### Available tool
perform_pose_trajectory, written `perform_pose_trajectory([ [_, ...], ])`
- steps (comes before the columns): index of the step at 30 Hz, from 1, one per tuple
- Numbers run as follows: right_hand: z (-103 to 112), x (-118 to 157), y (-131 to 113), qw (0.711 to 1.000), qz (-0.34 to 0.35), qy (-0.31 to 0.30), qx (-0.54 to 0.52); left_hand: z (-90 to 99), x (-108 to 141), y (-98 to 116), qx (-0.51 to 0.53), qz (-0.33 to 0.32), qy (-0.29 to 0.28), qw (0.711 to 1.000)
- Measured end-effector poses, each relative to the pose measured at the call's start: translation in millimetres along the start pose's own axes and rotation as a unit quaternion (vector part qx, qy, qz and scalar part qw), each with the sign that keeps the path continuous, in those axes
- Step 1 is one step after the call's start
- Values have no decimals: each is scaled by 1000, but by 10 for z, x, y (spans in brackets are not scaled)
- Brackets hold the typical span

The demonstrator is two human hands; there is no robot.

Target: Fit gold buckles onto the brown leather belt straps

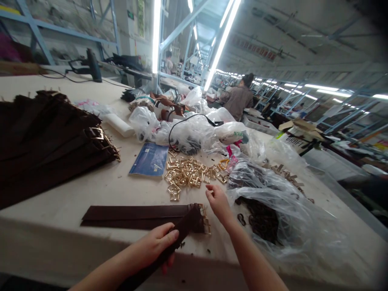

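Strap (185, 223), dark brown, pinched between thumb and fingers of left hand (159, 241), far end over buckled straps (133, 211) on the surface (113, 190). Right hand (217, 199) half-curled near gold-coloured buckles (189, 171), grip impossible to tell. Blue booklet (150, 159) left of the buckles; plastic bag (298, 218) with dark loops (263, 221) crowding right forearm (250, 248).

Strap (186, 223), dark brown; loose buckles (189, 171), gold-toned; booklet (148, 160), blue with white script; tabletop (118, 195), off-white; metal frame (183, 24), pale blue.

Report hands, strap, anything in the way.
Left hand gripping dark strap. Right hand near gold buckles, grip unclear. Plastic bag close on its right.
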State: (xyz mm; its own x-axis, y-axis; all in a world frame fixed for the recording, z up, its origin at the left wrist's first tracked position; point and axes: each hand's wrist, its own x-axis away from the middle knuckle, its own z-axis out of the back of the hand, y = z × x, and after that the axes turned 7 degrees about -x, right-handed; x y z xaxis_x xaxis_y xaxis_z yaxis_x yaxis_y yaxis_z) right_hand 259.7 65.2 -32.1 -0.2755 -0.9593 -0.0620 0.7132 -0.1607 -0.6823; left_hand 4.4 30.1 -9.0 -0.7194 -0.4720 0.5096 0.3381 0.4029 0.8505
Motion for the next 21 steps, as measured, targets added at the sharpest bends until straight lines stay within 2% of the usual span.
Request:
perform_pose_trajectory([
  [3,-98,-340,83,997,-6,0,76,23,-27,-41,29,6,6,1000],
  [5,-144,-435,119,992,-17,-1,122,51,-34,-44,46,4,8,999],
  [7,-155,-424,142,988,-22,-12,154,77,-34,-21,51,7,5,999],
  [11,-88,-223,161,981,-13,-56,186,100,-42,46,39,24,4,999],
  [14,17,-109,200,982,-8,-49,184,110,-55,46,34,4,9,999],
  [16,76,-105,257,985,-13,-48,165,116,-48,26,31,-10,10,999],
  [21,41,-240,405,986,-10,-125,110,79,56,3,27,-16,22,999],
])
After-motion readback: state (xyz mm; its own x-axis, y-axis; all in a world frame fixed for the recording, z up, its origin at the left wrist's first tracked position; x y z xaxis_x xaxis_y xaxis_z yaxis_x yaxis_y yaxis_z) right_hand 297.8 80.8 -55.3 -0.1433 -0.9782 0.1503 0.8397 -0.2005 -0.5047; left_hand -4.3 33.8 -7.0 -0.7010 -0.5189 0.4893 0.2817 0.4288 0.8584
